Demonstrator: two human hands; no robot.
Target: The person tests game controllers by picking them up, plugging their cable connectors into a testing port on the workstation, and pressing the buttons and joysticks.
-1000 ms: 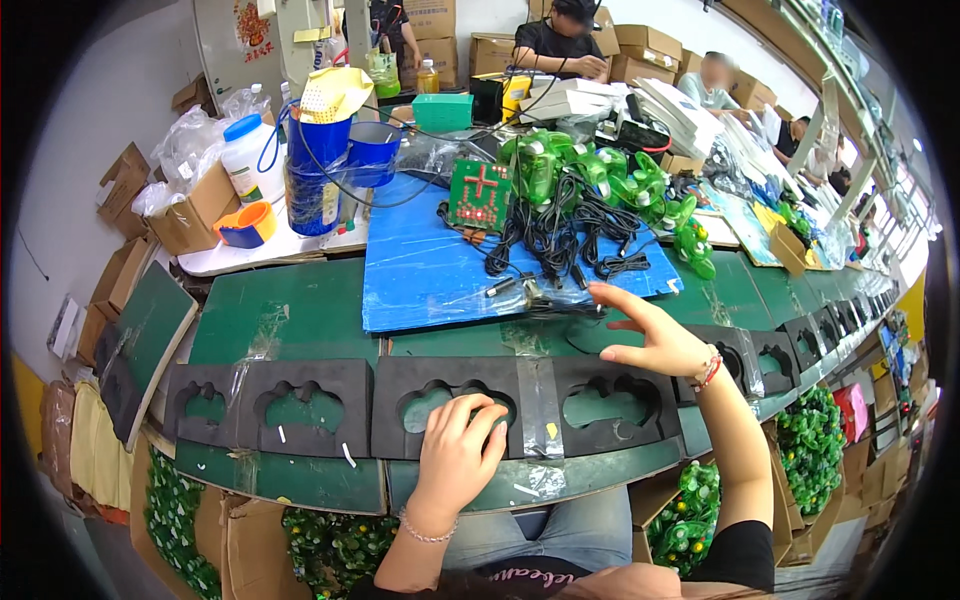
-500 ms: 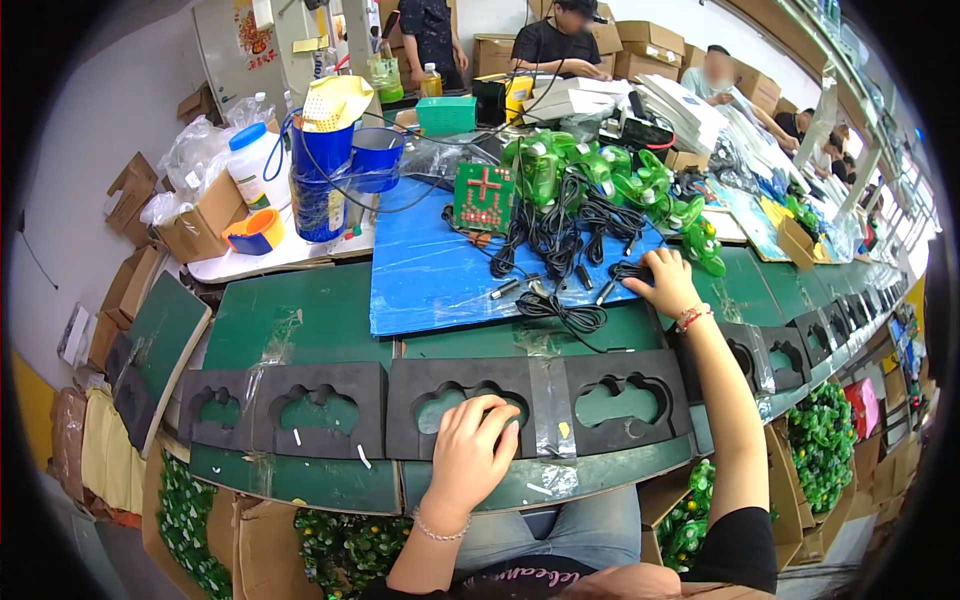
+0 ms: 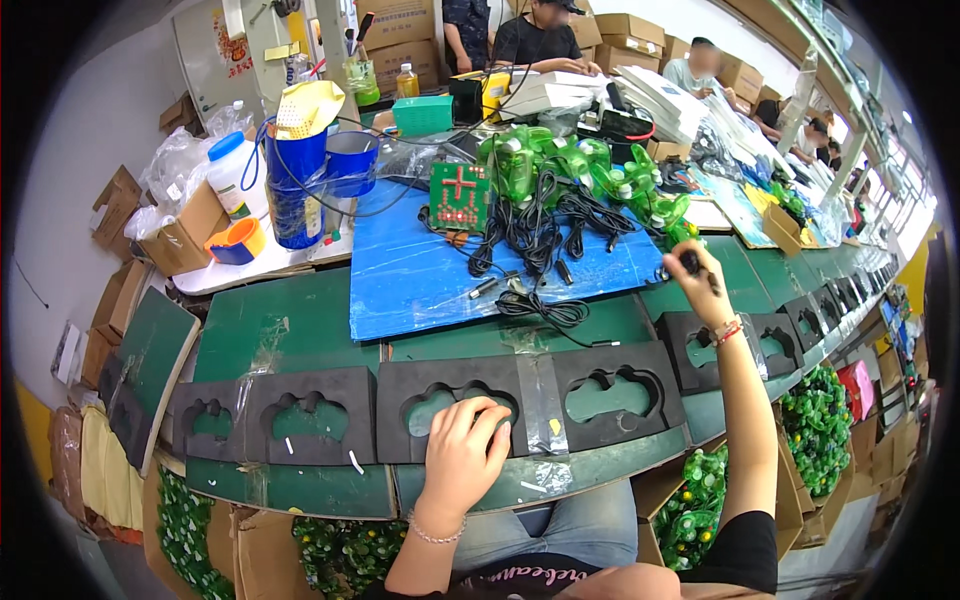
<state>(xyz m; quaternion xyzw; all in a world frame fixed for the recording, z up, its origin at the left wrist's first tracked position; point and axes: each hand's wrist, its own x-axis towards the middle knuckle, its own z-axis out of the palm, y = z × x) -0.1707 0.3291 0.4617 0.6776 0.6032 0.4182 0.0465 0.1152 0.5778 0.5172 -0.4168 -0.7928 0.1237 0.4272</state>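
Note:
My left hand [image 3: 465, 445] lies over the front edge of a black foam block [image 3: 395, 420], fingers loosely bent and holding nothing. That block has a gamepad-shaped cutout showing the green surface beneath. Out to the right, my right hand [image 3: 702, 285] is raised above the green table, closed around a small coiled black cable [image 3: 692, 262]. A pile of similar black cables [image 3: 535, 240] lies on the blue board [image 3: 410, 300], with one loose coil [image 3: 550, 312] at its near edge. Behind them are translucent green gamepad shells [image 3: 545, 160].
A row of black foam blocks [image 3: 625, 430] curves along the table. A green circuit board [image 3: 461, 197] leans by the cables. Blue tubs [image 3: 297, 185] and an orange tape roll [image 3: 236, 243] stand left. Boxes of green parts [image 3: 690, 510] sit below. Other people work at the back.
My right hand has lifted off the blue board's right edge and moved right, carrying a coiled black cable from the pile. My left hand stays on the foam; the view has shifted slightly.

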